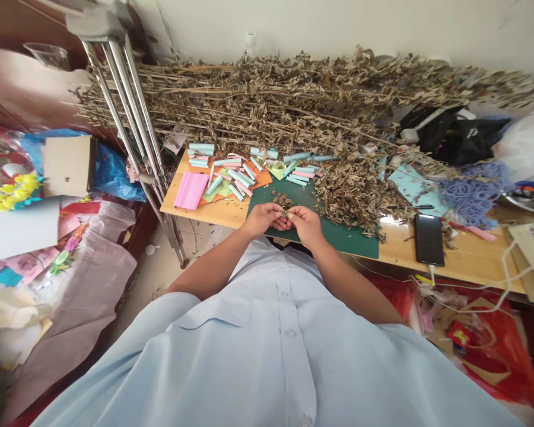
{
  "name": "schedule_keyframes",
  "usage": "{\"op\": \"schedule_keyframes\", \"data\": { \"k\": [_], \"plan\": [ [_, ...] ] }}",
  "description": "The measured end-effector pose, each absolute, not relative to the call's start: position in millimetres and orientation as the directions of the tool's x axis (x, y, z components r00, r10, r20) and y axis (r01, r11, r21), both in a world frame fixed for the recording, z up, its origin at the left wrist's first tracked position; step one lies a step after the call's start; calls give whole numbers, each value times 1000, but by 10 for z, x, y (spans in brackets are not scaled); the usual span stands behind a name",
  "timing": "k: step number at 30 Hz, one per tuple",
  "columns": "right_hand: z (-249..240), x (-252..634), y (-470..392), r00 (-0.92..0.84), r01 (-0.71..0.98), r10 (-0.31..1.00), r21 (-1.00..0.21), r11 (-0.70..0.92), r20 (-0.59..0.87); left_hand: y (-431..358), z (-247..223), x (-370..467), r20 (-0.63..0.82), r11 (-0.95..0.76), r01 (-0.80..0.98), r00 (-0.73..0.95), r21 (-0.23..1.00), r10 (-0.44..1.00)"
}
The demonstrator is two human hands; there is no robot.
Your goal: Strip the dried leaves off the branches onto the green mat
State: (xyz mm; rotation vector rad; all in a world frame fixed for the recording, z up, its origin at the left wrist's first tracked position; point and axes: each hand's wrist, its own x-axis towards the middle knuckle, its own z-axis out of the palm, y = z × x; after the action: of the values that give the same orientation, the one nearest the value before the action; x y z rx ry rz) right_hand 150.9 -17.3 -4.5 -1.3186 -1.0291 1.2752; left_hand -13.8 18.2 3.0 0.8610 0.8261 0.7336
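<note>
My left hand [265, 219] and my right hand [306, 225] meet at the near edge of a green cutting mat [360, 240]. Their thumbs and fingers are pinched together on a bit of dried leaves [283, 213], much of it hidden by the fingers. Just beyond the fingertips lies a small heap of crumbled dried leaves [283, 200]. To the right of my right hand spreads a bigger pile of loose dried leaves [349, 198]. Several blue and pink paper rolls [240, 178] lie beyond my left hand, beside a pink paper stack [191, 190].
Long dried leafy stalks [258, 101] are heaped along the wall. A phone [429, 240] on a charging cable lies at the right, near blue yarn [471, 193]. Metal crutches [133, 118] lean at the table's left end. Red bags [493, 338] sit below the table.
</note>
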Motion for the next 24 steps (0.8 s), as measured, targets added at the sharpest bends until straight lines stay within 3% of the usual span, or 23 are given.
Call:
{"op": "schedule_keyframes", "data": {
  "k": [6,11,15,19,24],
  "plan": [
    [-71,1504,-150,203,-122,969,-985,-119,-143,171,54,-108,-341,463,-217,430,859,836],
    [69,1496,-196,162,100,985,-992,-78,-62,148,92,-91,-317,433,-213,423,876,849],
    [133,1523,-245,59,311,991,-946,94,118,138,105,-85,-317,430,-194,433,882,844],
    [85,1569,-236,-3,417,965,-877,240,262,149,97,-96,-318,441,-177,470,880,823],
    [25,1567,-204,67,412,982,-901,135,178,173,65,-111,-334,484,-219,489,848,806]
  ]
}}
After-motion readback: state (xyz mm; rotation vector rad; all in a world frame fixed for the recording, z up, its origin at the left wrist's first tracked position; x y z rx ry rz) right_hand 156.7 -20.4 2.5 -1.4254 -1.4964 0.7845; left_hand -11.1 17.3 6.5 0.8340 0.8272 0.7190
